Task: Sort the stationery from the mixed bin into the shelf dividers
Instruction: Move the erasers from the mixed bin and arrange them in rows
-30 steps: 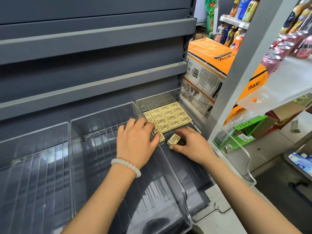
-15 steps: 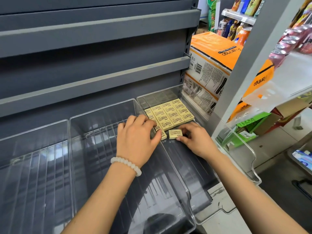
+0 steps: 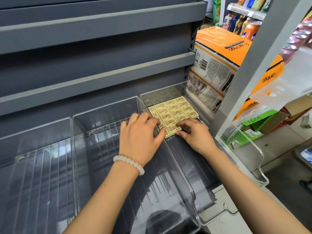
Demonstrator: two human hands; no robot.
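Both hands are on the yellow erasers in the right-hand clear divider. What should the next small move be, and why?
Probably a short nudge: the right hand slides the front eraser flush against the eraser block, while the left hand steadies the block's near left corner. That eraser sits at the front edge of the rows, fingertips of both hands on it, and the divider floor in front is bare.
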